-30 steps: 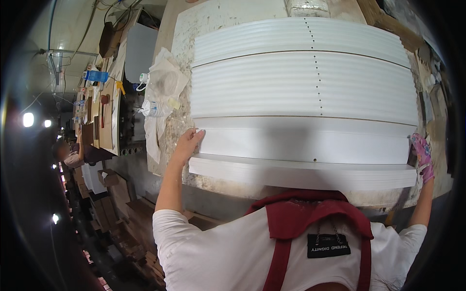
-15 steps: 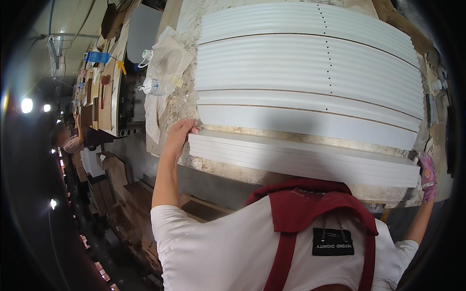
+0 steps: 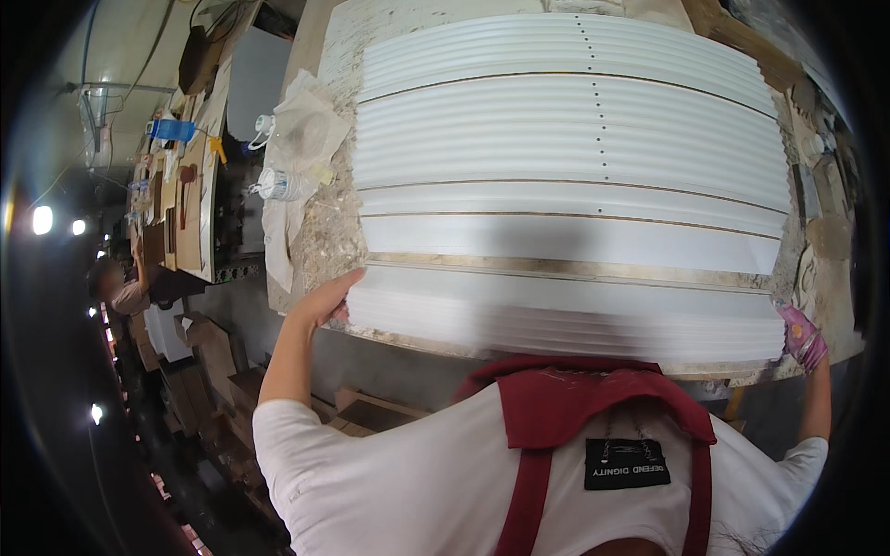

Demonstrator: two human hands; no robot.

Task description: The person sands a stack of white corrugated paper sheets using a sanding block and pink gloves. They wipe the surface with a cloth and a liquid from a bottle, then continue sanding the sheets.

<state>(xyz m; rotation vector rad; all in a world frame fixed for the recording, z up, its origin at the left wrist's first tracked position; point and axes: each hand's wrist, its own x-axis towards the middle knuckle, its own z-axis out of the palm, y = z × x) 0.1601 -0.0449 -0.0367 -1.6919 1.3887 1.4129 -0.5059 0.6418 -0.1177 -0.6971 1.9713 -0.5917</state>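
Observation:
A stack of long, thin white boards (image 3: 422, 301) lies along the near edge of the worktable, its layered long edges toward me. My bare left hand (image 3: 334, 296) grips its left end, thumb along the upper corner and the other fingers mostly hidden behind the end. At the right end, my right hand (image 3: 803, 338), in a pink patterned glove, is closed on the boards. Just beyond lies a wide spread of white strips (image 3: 482, 130), set close side by side, with thin brown lines between groups and a row of dark dots across them.
Left of the strips, crumpled paper (image 3: 311, 116) lies on the stained worktable (image 3: 329, 232) with clear plastic bottles (image 3: 275, 183). Brown wood (image 3: 742, 42) borders the far right. Cardboard boxes (image 3: 209, 357) stand below on the left. Another person (image 3: 130, 295) is at a separate bench.
The stack has come nearer to me, and more of its layered edge shows. My left hand has moved down around its left end; my gloved right hand has closed in on the other end.

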